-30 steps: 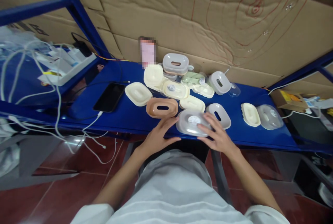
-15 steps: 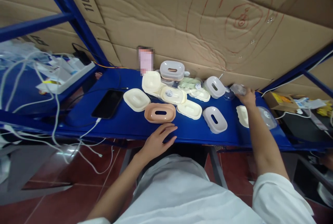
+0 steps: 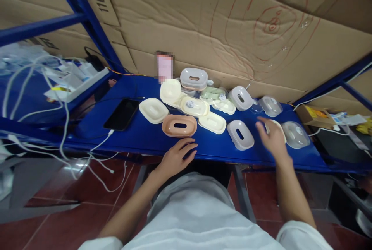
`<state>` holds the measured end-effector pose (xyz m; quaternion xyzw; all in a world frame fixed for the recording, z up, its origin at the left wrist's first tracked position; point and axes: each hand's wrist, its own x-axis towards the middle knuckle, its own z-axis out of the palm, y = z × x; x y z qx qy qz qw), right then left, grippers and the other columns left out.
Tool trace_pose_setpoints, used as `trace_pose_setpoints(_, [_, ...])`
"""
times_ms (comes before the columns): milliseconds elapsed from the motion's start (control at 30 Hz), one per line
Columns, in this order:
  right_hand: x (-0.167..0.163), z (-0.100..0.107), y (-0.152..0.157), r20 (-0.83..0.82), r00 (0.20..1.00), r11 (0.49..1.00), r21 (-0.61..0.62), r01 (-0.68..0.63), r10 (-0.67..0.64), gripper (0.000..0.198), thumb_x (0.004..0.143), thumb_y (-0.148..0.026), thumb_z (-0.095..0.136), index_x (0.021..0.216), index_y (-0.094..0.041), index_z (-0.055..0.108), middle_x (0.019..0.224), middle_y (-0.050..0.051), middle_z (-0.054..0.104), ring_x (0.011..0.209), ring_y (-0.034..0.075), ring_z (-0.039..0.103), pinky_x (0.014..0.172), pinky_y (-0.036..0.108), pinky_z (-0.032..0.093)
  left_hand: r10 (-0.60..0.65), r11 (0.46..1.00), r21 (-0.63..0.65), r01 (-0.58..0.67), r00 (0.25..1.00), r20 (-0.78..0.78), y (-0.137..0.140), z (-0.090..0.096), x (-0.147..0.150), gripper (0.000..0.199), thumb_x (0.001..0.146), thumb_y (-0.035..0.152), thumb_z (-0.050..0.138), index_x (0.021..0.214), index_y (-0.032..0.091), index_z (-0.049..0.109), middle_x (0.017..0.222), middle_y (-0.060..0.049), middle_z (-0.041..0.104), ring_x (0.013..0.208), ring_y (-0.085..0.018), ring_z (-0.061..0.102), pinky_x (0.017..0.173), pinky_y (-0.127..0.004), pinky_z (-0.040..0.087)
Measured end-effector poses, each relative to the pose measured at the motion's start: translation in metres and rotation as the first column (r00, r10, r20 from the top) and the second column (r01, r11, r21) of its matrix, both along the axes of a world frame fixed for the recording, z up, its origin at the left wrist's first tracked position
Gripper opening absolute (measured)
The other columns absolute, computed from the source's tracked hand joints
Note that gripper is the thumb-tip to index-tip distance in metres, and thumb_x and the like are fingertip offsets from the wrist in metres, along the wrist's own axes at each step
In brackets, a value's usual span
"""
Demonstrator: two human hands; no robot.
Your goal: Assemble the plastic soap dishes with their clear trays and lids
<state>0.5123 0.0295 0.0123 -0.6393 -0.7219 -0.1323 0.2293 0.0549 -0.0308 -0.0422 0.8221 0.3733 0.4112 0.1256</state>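
Observation:
My left hand lies at the front edge of the blue table, fingers apart, just below an orange-brown oval tray with a slot. Over the right part of the table is my right hand, its fingers spread and nothing visible in it. It partly covers a cream oval piece. To its left lies a light grey slotted tray. Beyond the hand stands a clear plastic case, and a second clear case is to the right.
Cream dishes, a green piece and stacked grey trays crowd the middle. A black phone with a white cable lies left. A cardboard sheet stands behind; blue posts frame the table.
My right hand has let go of the clear case at the back right and drawn back toward me, over the cream piece. My left hand stays in place.

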Motion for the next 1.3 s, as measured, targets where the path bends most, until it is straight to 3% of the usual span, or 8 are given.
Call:
trace_pose_setpoints(100, [-0.062,-0.021,-0.067,0.030,0.987,0.980,-0.123,-0.154,0.159,0.053,0.102,-0.058,0.063,0.147,-0.029,0.064,0.148,0.011,0.067,0.131,0.033,0.066,0.109,0.052,0.048,0.037,0.999,0.035,-0.037,0.999,-0.007,-0.001,-0.001,0.000,0.024,0.103,0.022,0.064,0.126,0.025,0.072,0.133,-0.010,0.071,0.126,-0.024,0.070,0.108,-0.039,0.059])
trace_pose_setpoints(233, [-0.106,-0.034,-0.108,-0.025,0.987,0.987,-0.007,-0.162,0.161,0.035,0.109,-0.041,0.055,0.139,-0.027,0.067,0.130,0.009,0.078,0.119,0.028,0.073,0.113,0.051,0.044,0.281,0.957,0.094,-0.274,0.957,-0.069,0.001,-0.004,-0.002,0.033,0.102,0.024,0.065,0.135,0.026,0.069,0.149,-0.016,0.064,0.140,-0.034,0.061,0.117,-0.057,0.046])
trace_pose_setpoints(400, [-0.104,-0.046,-0.099,-0.186,0.970,0.984,0.108,-0.139,0.157,0.032,0.110,-0.036,0.051,0.135,-0.029,0.070,0.127,0.008,0.079,0.119,0.030,0.073,0.111,0.055,0.047,0.467,0.884,0.118,-0.453,0.870,-0.160,0.009,-0.010,-0.014,0.036,0.101,0.025,0.064,0.137,0.028,0.067,0.156,-0.015,0.060,0.148,-0.040,0.052,0.124,-0.071,0.023])
trace_pose_setpoints(633, [-0.130,-0.047,-0.038,-0.233,0.918,0.947,0.042,-0.319,0.320,0.037,0.110,-0.035,0.050,0.142,-0.030,0.067,0.138,0.008,0.074,0.135,0.031,0.064,0.118,0.060,0.045,0.495,0.864,0.161,-0.477,0.863,-0.104,0.013,0.009,-0.023,0.026,0.101,0.020,0.060,0.124,0.027,0.070,0.137,-0.014,0.071,0.131,-0.036,0.064,0.120,-0.067,0.035])
trace_pose_setpoints(767, [-0.146,-0.042,-0.013,-0.246,0.888,0.912,-0.038,-0.409,0.388,0.040,0.106,-0.044,0.059,0.143,-0.028,0.064,0.153,0.009,0.063,0.153,0.034,0.048,0.124,0.062,0.042,0.292,0.936,0.226,-0.270,0.954,-0.071,-0.001,0.029,-0.005,0.028,0.103,0.019,0.057,0.127,0.027,0.069,0.131,-0.012,0.073,0.121,-0.030,0.070,0.111,-0.051,0.052])
trace_pose_setpoints(900, [-0.149,-0.035,-0.019,-0.305,0.854,0.887,-0.061,-0.459,0.421,0.039,0.105,-0.044,0.063,0.139,-0.025,0.064,0.144,0.011,0.068,0.156,0.034,0.044,0.125,0.063,0.043,0.030,0.988,0.152,0.001,0.979,-0.204,-0.005,0.036,0.024,0.037,0.107,0.019,0.050,0.142,0.025,0.062,0.141,-0.012,0.068,0.134,-0.027,0.065,0.112,-0.045,0.055])
trace_pose_setpoints(1100, [-0.126,-0.030,-0.050,-0.358,0.864,0.926,0.008,-0.377,0.354,0.031,0.104,-0.039,0.063,0.133,-0.027,0.067,0.136,0.011,0.073,0.143,0.033,0.060,0.117,0.058,0.053,0.027,0.999,0.050,-0.013,0.956,-0.292,0.027,0.025,0.065,0.048,0.107,0.025,0.050,0.155,0.019,0.049,0.158,-0.018,0.055,0.151,-0.035,0.050,0.121,-0.056,0.046])
trace_pose_setpoints(1300, [-0.109,-0.036,-0.078,-0.334,0.911,0.957,-0.070,-0.280,0.242,0.036,0.105,-0.039,0.062,0.140,-0.033,0.066,0.154,0.007,0.064,0.154,0.037,0.047,0.125,0.072,0.037,-0.092,0.994,0.020,0.107,0.921,-0.380,0.022,0.011,0.067,0.040,0.104,0.012,0.053,0.139,0.025,0.066,0.130,-0.013,0.072,0.123,-0.029,0.068,0.106,-0.050,0.053])
